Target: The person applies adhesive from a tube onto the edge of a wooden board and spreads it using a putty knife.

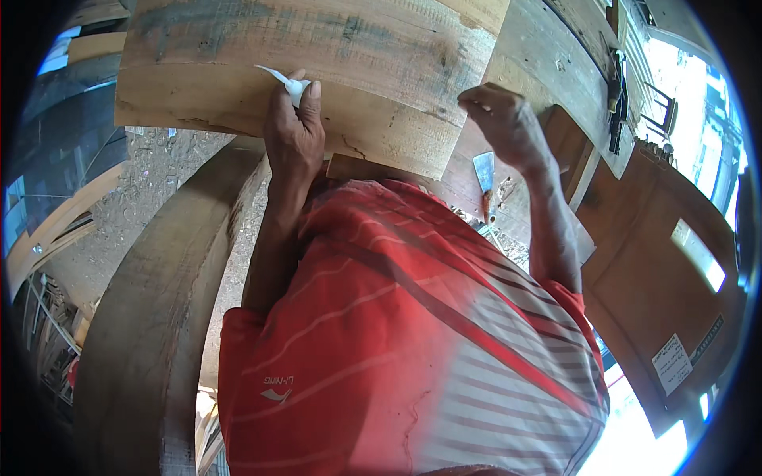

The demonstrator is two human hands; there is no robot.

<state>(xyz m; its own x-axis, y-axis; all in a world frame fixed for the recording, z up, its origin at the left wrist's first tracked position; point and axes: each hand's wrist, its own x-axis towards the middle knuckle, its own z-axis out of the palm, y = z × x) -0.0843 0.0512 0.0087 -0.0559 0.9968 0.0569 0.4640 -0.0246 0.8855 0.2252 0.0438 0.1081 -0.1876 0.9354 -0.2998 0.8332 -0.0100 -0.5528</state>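
Note:
My left hand (295, 141) is closed around a small white bottle (297, 89) with a thin pointed nozzle that tilts up and to the left. Most of the bottle is hidden inside the fingers. Under that hand lies a wide wooden panel (198, 97), its grain running from side to side and a dark crack near the front edge. By the panel's right edge, my right hand (506, 119) is raised with the fingers curled and pinched together. Whatever they may hold is too small or hidden to tell.
A scraper (484, 176) with a flat blade and worn handle lies right of the panel. Black pliers-like tools (617, 99) rest along the grey plank (548, 59). A thick curved timber (151, 293) stands at left, and a brown sheet (651, 262) leans at right.

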